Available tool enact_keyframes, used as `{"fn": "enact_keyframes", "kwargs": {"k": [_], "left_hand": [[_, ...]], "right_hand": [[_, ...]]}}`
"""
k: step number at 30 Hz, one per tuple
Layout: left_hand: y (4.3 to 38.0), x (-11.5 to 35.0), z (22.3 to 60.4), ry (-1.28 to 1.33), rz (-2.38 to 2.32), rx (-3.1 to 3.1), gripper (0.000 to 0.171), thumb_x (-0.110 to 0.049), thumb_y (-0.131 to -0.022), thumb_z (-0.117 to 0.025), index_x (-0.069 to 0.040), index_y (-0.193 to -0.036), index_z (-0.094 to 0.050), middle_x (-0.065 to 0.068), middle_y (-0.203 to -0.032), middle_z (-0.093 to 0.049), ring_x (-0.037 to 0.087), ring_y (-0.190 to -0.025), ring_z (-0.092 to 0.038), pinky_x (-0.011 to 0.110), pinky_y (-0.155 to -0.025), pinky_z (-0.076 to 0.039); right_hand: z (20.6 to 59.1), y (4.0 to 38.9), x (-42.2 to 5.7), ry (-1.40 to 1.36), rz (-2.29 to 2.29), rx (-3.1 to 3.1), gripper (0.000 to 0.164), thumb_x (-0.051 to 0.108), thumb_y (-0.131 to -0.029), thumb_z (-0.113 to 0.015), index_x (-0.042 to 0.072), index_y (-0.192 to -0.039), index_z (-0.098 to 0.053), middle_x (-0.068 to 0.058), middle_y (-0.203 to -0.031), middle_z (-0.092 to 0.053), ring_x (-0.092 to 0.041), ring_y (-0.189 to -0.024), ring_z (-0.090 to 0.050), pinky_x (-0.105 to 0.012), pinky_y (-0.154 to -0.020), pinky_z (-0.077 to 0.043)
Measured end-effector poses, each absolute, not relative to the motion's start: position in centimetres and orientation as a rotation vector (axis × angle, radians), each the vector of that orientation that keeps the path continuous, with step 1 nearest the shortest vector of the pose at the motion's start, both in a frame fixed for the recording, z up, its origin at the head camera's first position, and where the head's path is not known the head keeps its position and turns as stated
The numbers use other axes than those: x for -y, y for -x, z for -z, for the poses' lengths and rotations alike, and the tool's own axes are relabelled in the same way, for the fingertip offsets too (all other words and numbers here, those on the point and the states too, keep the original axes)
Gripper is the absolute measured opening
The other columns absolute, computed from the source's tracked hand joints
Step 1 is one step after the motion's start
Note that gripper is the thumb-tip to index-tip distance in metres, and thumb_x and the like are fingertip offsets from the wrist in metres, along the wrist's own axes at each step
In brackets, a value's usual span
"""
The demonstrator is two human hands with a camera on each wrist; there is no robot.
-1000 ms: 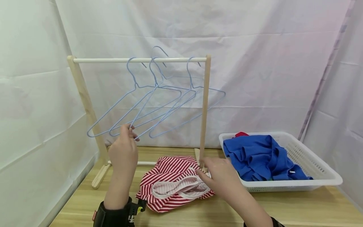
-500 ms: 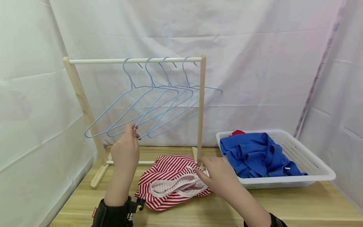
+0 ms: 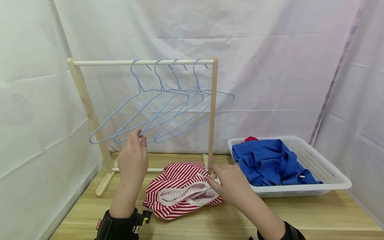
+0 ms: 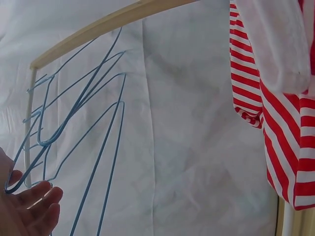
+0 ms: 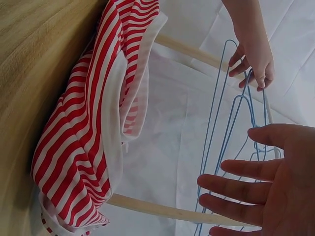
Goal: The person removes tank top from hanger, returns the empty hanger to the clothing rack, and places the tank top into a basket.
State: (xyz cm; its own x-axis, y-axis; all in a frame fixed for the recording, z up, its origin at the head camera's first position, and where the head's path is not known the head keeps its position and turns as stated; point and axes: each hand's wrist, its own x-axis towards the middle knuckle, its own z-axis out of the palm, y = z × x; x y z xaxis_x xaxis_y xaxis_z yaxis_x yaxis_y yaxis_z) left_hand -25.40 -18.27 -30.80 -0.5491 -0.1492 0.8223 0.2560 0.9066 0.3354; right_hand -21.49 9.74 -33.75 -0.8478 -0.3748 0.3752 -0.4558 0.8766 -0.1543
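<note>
Several blue wire clothes hangers (image 3: 163,110) hang by their hooks from the white rod (image 3: 102,63) of a small wooden rack. My left hand (image 3: 133,155) is at the lower left corner of one hanger. Its fingers (image 4: 42,199) are loosely bent and spread around that corner, with no firm pinch visible. A red-and-white striped garment (image 3: 183,176) with white-trimmed openings lies bunched on the table below. Beside the garment's right end hovers my right hand (image 3: 232,185). In the right wrist view its fingers (image 5: 236,189) are straight and hold nothing.
On the right stands a white perforated basket (image 3: 336,183), with blue cloth (image 3: 270,163) and a bit of red cloth (image 3: 250,138) in it. The rack's right wooden post (image 3: 212,116) rises just behind my right hand. White sheets (image 3: 270,83) surround the table.
The hanger at my left hand was raised off the rod a second ago; its hook came down onto it. Since then my left fingers have loosened. My right hand has barely moved.
</note>
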Motion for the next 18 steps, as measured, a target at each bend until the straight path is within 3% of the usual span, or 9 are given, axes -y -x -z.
{"fn": "enact_keyframes", "kwargs": {"k": [5,12,18], "left_hand": [[24.9,18.3,30.6,0.097,0.597,2.059,0.035,-0.031,-0.096,-0.04,-0.009,-0.122,-0.043,0.011,-0.1,-0.059,0.024,-0.064,-0.052,0.041,-0.043,-0.041],[24.0,18.7,31.0,0.106,0.631,2.053,0.038,-0.028,-0.093,-0.045,-0.009,-0.126,-0.04,0.01,-0.103,-0.058,0.02,-0.07,-0.056,0.041,-0.046,-0.044],[23.3,19.1,31.2,0.136,0.617,2.072,0.04,-0.026,-0.092,-0.047,-0.008,-0.127,-0.038,0.01,-0.1,-0.058,0.02,-0.069,-0.055,0.041,-0.047,-0.044]], "right_hand": [[33.7,21.7,-9.9,-0.634,-0.363,2.704,0.032,0.048,-0.084,-0.056,0.022,-0.102,-0.061,0.004,-0.095,-0.065,-0.017,-0.089,-0.056,-0.044,-0.076,-0.045],[33.6,21.8,-9.8,-0.604,-0.394,2.745,0.033,0.048,-0.084,-0.056,0.023,-0.105,-0.061,0.003,-0.104,-0.063,-0.02,-0.099,-0.053,-0.047,-0.082,-0.044],[33.9,22.2,-9.5,-0.649,-0.39,2.733,0.034,0.047,-0.085,-0.056,0.021,-0.107,-0.061,0.001,-0.106,-0.062,-0.021,-0.099,-0.054,-0.046,-0.082,-0.046]]}}
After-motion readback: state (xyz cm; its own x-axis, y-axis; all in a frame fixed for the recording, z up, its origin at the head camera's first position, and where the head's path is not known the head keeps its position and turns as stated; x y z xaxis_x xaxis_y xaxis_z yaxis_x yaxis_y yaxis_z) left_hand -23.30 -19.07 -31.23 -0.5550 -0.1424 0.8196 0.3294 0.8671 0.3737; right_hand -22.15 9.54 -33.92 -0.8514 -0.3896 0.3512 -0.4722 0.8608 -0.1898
